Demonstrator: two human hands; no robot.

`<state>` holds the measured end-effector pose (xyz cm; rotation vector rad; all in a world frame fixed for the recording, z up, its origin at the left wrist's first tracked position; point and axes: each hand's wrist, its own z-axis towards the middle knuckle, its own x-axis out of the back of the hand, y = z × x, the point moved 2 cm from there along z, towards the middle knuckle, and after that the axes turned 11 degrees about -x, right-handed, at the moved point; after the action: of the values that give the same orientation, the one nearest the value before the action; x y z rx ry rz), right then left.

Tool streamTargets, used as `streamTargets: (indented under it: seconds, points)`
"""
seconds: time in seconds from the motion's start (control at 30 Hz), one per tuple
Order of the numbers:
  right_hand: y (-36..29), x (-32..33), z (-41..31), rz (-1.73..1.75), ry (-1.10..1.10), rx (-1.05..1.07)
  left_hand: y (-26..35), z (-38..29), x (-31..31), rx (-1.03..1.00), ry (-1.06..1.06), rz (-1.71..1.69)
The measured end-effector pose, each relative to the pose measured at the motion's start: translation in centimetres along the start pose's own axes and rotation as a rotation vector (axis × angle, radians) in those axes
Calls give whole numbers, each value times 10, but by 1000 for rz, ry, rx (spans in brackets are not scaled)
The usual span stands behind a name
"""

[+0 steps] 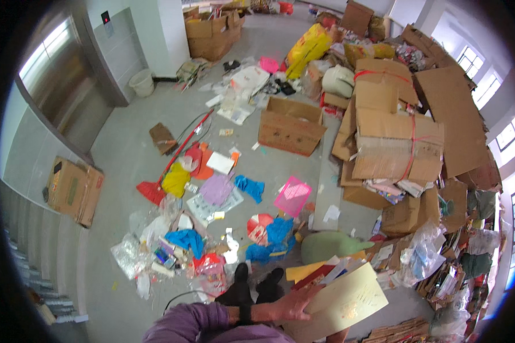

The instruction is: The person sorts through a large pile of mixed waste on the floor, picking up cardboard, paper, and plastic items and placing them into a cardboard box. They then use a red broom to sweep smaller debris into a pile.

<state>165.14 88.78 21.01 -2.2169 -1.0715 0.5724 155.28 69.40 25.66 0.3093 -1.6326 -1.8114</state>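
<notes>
Near the bottom, a bare hand with a black wristband lies on a stack of paper and flat card; it seems to be my left hand [297, 303]. A pale yellow card folder [352, 296] is on top of the stack. Under it a dark red booklet [315, 276] and an orange-yellow envelope [302, 273] stick out. Of my right hand [342, 335] only a small part shows below the folder, its fingers hidden. Beyond the stack lies a pale green sack [332, 248]. Blue plastic [279, 231] and a red-and-white round piece [259, 228] are on the floor before my black shoes.
Loose plastic and paper [154, 240] lie at the left, with a red broom [151, 192] beyond. An open cardboard box [289, 128] stands ahead. Tied flattened cardboard [395, 141] is piled high at the right. Stairs [47, 257] run down at the far left.
</notes>
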Motion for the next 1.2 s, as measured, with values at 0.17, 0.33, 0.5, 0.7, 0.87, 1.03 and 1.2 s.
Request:
streamTargets:
  seconds: [0.17,0.33,0.5,0.7,0.87,1.03,1.2]
  points:
    - [-39,-7,46,3,-37,11,-4,41,23,42,18,-63]
    - [-80,3,81,6,-75,31,-1,87,43,-13,116,19]
    - [-114,16,103,-1,-107,48,-6,126,44,-63,145,77]
    - [-136,23,121,-29,-128,32,-26,161,44,-5,36,83]
    - [-154,14,143,-17,-115,11,-49,195,60,-78,-58,140]
    - [-180,-26,191,3,-88,1,-91,224,110,-2,-97,89]
    - [-220,-108,265,13,-72,-14,-142,258,212,-17,42,62]
